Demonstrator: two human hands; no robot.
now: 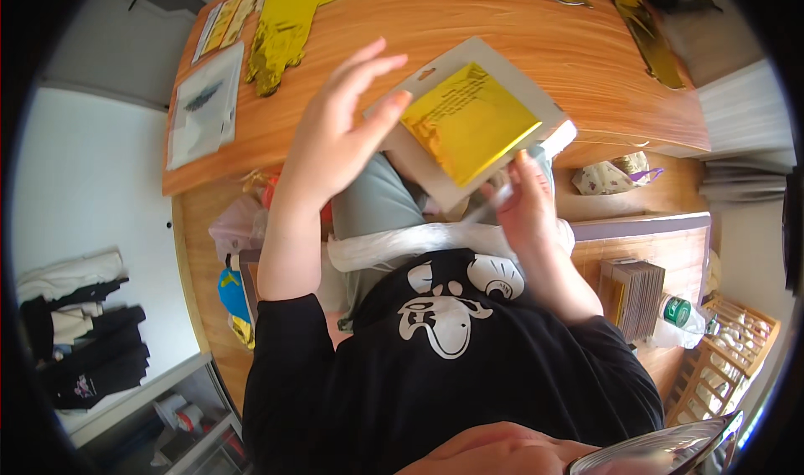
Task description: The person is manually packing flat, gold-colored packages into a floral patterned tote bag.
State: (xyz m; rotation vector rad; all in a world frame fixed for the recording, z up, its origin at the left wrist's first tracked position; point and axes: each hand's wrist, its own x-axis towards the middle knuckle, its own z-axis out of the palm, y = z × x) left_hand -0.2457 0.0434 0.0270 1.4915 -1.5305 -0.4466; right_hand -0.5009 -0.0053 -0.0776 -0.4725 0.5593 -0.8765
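My right hand [528, 203] grips the lower right edge of a grey cardboard backing card [523, 81], thumb toward the front. Tilted above my lap at the table's near edge, the card has a small hang hole in its upper left side. A folded square of shiny gold foil [471, 123] with dark print lies on its face. My left hand [339, 131] is raised at the card's left corner, fingers apart and holding nothing. Whether its thumb tip touches the card, I cannot tell.
Flat gold foil pieces [289, 27] lie on the wooden table [402, 14], some at the far right. At its left edge rests a clear plastic sleeve [205, 111]. On my right are a stack of cards [641, 295], a green-labelled bottle [677, 310] and a wooden rack [733, 349].
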